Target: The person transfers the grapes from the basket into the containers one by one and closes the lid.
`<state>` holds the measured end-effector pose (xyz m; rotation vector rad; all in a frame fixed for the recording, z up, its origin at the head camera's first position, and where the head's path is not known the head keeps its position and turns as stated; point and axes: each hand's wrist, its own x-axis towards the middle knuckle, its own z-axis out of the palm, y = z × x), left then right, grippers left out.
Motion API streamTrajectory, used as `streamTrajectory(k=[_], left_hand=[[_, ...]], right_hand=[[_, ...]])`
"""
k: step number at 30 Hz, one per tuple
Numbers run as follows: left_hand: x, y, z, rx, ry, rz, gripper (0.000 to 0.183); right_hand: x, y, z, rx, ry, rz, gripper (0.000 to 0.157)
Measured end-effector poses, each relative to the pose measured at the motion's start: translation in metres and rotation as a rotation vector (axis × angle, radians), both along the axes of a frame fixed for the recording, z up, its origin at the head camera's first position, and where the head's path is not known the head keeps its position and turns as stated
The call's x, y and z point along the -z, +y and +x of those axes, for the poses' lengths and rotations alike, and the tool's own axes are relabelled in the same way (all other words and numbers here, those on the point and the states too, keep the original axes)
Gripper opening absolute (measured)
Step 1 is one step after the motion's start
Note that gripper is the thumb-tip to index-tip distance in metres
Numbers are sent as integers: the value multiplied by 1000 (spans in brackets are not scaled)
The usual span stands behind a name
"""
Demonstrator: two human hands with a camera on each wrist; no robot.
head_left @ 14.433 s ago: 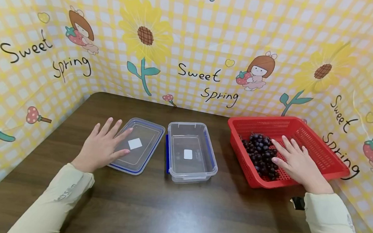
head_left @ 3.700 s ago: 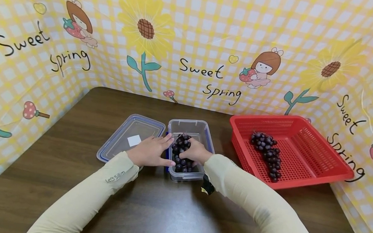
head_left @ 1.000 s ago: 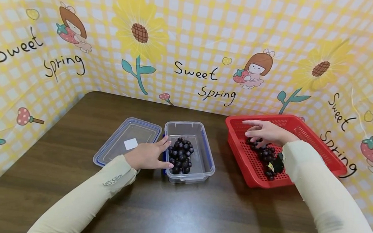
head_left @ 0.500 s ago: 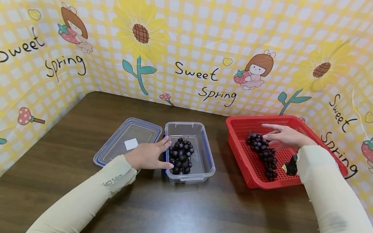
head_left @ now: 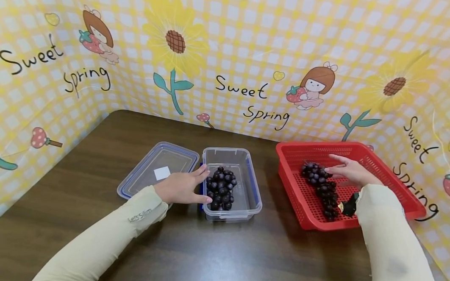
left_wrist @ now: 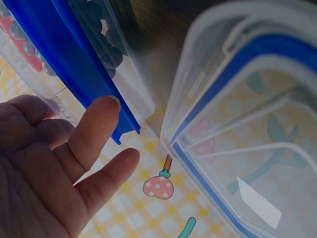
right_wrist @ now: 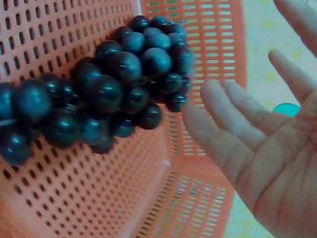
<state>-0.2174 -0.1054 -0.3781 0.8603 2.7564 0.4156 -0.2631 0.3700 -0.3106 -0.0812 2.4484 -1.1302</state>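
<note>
My left hand (head_left: 180, 187) rests at the left side of a clear plastic container (head_left: 244, 186), thumb and fingertips at its rim. A bunch of dark grapes (head_left: 220, 189) lies inside, along the left half. In the left wrist view the fingers are loosely spread beside the container's blue side latch (left_wrist: 64, 59). Over a red plastic basket (head_left: 392, 181) my right hand (head_left: 351, 171) hovers with fingers extended and holds nothing. More dark grapes (head_left: 316, 179) lie along the basket's left side. The right wrist view shows the fingertips close to those grapes (right_wrist: 124, 69); whether they touch cannot be told.
A clear lid (head_left: 147, 168) with a blue seal lies left of the container, partly behind my left hand. A small black object (head_left: 349, 205) hangs under the right cuff. A patterned cloth (head_left: 237, 43) stands upright behind the brown table (head_left: 188, 249).
A bunch of grapes has gone from the basket into the container, with the right hand holding it there earlier. Since then the right hand has returned to the basket. The left hand stays put.
</note>
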Motion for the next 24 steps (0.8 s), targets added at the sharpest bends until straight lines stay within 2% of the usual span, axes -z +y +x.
streamTrajectory(k=[5,14,24], left_hand=[[-1,0,-2,0,-3,1,88],[1,-1,-3,-11,-18,-8,88],[0,-1,-2,-11,-21,8,87]], right_hand=[[10,0,-1,-15,40,106,82],[15,-2,-6,-6,69,184,82],[25,-6,-14,5,-39,148,92]])
